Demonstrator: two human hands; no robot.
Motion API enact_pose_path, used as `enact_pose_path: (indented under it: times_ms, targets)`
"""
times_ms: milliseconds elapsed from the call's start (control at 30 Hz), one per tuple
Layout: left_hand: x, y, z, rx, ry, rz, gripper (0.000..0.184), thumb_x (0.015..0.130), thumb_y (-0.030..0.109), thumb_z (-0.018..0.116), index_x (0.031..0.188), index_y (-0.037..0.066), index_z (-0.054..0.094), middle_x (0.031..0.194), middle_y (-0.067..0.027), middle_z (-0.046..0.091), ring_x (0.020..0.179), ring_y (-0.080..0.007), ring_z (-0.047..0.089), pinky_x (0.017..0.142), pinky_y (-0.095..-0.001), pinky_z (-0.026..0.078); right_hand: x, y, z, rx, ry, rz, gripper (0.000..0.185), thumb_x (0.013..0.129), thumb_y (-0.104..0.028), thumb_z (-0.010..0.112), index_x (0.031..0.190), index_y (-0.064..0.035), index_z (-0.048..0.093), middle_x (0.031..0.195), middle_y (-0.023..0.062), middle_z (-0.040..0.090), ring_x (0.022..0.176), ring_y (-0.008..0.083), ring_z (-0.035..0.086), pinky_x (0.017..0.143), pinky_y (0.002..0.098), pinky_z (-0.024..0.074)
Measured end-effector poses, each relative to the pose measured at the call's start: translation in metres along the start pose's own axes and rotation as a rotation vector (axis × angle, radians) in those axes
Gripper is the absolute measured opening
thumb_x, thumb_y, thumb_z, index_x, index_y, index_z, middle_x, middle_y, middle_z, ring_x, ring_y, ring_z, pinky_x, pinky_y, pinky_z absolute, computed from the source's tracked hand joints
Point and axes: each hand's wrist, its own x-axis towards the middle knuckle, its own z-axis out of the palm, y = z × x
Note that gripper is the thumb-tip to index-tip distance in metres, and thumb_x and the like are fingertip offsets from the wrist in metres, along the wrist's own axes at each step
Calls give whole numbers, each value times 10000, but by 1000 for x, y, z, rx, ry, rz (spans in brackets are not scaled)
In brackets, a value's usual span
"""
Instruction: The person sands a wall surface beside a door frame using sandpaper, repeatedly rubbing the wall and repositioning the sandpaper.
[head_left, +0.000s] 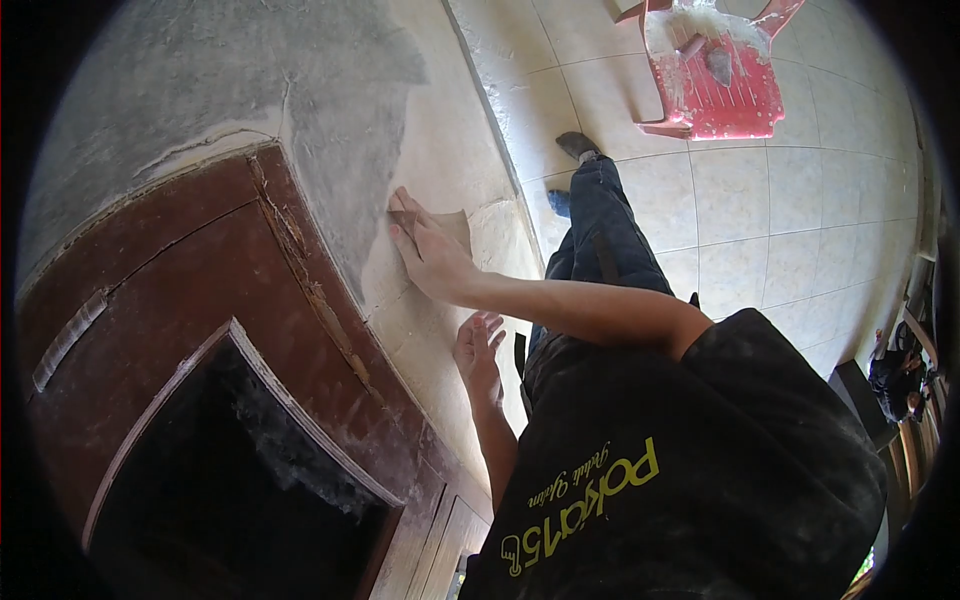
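Note:
My right hand (432, 255) presses a folded piece of brown sandpaper (455, 230) against the pale wall surface (440, 140), its fingers flat over the sheet. Part of the sandpaper sticks out beside the hand, and the rest is hidden under it. Below the right forearm, my left hand (480, 355) is raised near the wall with loosely bent fingers and nothing visible in it. A grey plastered patch (340, 100) borders the pale area close to my right fingertips.
A brown wooden frame (200, 260) with splintered wood and a dark panel (240, 480) lies at the left. On the tiled floor (730, 210) stands a red plastic chair (740, 105), spattered white, with a grey lump (719, 66) on it. Dark objects (895, 380) sit at the far right.

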Motion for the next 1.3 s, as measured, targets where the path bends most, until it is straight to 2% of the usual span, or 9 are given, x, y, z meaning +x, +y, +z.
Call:
enact_pose_path:
  times_ms: [133, 533, 733, 833, 933, 1033, 1133, 1167, 1300]
  targets:
    - [-5, -3, -3, 12, 1, -28, 378, 1002, 304, 484, 1223, -2, 515, 1148, -170, 595, 1076, -263, 584, 917, -395, 468, 14, 2, -5, 92, 14, 5, 462, 1006, -270, 345, 1317, 55, 451, 1466, 258, 323, 1337, 399, 347, 1120, 420, 284]
    - [4, -2, -4, 15, -34, -31, 356, 1005, 294, 477, 1218, 13, 521, 1147, -146, 583, 1074, -251, 580, 916, -384, 474, 27, 2, -7, 119, 30, 83, 468, 1008, -265, 335, 1321, 69, 431, 1460, 271, 324, 1341, 408, 331, 1128, 418, 264]
    - [9, -6, -4, 15, -33, -41, 417, 990, 328, 504, 1226, -16, 513, 1137, -170, 606, 1078, -261, 594, 924, -382, 483, -8, -9, 1, -12, 10, 14, 500, 1010, -286, 314, 1344, 78, 389, 1427, 290, 354, 1308, 416, 371, 1112, 414, 292]
    - [8, 0, -2, 30, -47, -45, 399, 998, 308, 486, 1232, -14, 508, 1146, -180, 598, 1084, -273, 589, 931, -395, 482, 17, -7, -9, 101, -54, 155, 498, 1019, -289, 302, 1342, 78, 399, 1490, 258, 277, 1369, 380, 307, 1143, 375, 240]
    - [6, 7, 1, 41, -44, -57, 379, 1003, 281, 473, 1234, -19, 500, 1161, -181, 588, 1094, -281, 583, 928, -397, 486, 28, -12, -11, 108, -64, 227, 501, 1020, -287, 298, 1346, 81, 390, 1494, 253, 273, 1365, 380, 312, 1141, 375, 245]
    - [9, 1, -1, 34, -48, -62, 383, 1004, 280, 473, 1229, -29, 495, 1168, -175, 584, 1092, -269, 585, 914, -381, 490, 3, -16, -3, 19, -40, 90, 503, 1021, -291, 298, 1347, 80, 388, 1488, 246, 290, 1344, 386, 347, 1133, 379, 258]
    - [9, 2, -1, 37, -61, -81, 383, 1004, 284, 472, 1225, -27, 497, 1172, -168, 579, 1081, -261, 589, 909, -377, 489, 8, -10, -8, 76, -80, 108, 507, 1021, -290, 297, 1367, 71, 375, 1503, 243, 260, 1364, 379, 316, 1141, 380, 244]
    - [9, 4, -1, 31, -51, -70, 399, 988, 329, 514, 1192, -14, 531, 1125, -144, 625, 1053, -227, 609, 905, -357, 488, 12, -8, -8, 56, -72, 126, 507, 1020, -289, 301, 1370, 70, 373, 1505, 242, 259, 1366, 378, 313, 1142, 381, 243]
    - [11, 1, -2, 21, -53, -83, 384, 992, 306, 508, 1196, -18, 529, 1151, -150, 610, 1052, -226, 610, 893, -354, 499, 4, -13, 0, 5, -14, 127, 500, 1017, -279, 318, 1374, 67, 368, 1490, 247, 284, 1357, 382, 325, 1136, 383, 257]
